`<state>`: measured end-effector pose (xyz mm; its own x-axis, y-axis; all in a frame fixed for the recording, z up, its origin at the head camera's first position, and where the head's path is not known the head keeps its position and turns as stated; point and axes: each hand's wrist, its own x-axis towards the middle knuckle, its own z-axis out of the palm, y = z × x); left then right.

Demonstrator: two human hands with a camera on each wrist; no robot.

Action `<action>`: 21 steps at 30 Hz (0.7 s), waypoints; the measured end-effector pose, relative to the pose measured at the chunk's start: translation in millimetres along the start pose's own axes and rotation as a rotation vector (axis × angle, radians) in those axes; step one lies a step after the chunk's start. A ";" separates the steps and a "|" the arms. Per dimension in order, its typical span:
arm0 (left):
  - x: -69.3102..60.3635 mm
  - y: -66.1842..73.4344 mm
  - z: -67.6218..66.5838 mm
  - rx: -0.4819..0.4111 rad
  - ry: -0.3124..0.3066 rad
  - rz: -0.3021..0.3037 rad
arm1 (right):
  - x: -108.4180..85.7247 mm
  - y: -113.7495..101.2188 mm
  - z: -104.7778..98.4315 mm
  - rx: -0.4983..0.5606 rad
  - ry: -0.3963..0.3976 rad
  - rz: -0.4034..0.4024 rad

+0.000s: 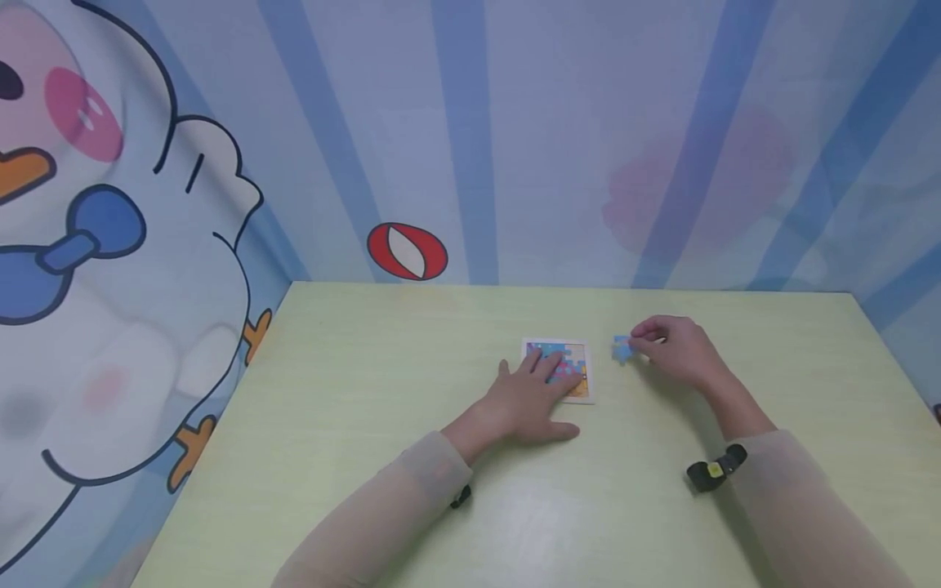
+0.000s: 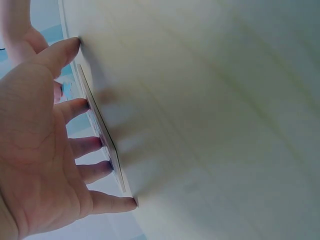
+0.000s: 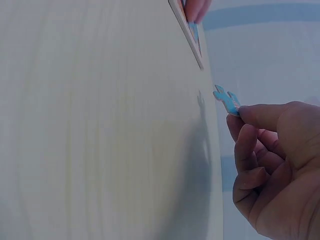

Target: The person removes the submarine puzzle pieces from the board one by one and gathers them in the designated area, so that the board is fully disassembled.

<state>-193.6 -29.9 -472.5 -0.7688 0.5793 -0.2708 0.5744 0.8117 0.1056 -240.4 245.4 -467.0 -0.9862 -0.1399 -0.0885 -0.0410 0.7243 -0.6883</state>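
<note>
A small jigsaw puzzle in a white square frame lies on the table, its colourful pieces partly covered by my left hand. That hand is spread, with the middle fingertips on the puzzle; thumb and little finger reach the tabletop beside it, as the left wrist view shows. Just right of the frame, my right hand pinches a light blue puzzle piece between thumb and forefinger. In the right wrist view the piece is held up off the table, with its knobs pointing away from the fingertips.
The pale yellow-green table ends at a blue striped backdrop along its far edge. A large cartoon bird is printed on the left side. Each sleeve carries a dark strap, such as the right wrist band.
</note>
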 end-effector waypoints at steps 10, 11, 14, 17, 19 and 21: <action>-0.8 -0.4 0.4 -0.017 0.006 0.006 | -10.6 37.4 -29.3 -0.004 -0.020 0.051; -0.7 -0.6 0.5 -0.018 0.006 0.007 | -11.2 41.1 -31.8 -0.002 -0.020 0.054; -0.8 -0.9 0.8 -0.020 0.009 0.009 | -13.2 50.2 -37.6 0.006 -0.020 0.058; -0.2 -1.2 2.0 -0.017 0.011 0.011 | -14.7 56.6 -41.1 0.013 -0.024 0.066; 0.1 -1.5 2.9 -0.013 0.012 0.011 | -14.6 59.7 -41.9 0.013 -0.025 0.071; 0.4 -1.8 3.6 -0.011 0.013 0.012 | -14.5 61.4 -41.9 0.010 -0.023 0.078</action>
<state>-193.9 -31.4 -476.3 -0.7653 0.5902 -0.2569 0.5808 0.8052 0.1199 -235.3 320.1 -477.9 -0.9823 -0.0993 -0.1587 0.0373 0.7270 -0.6856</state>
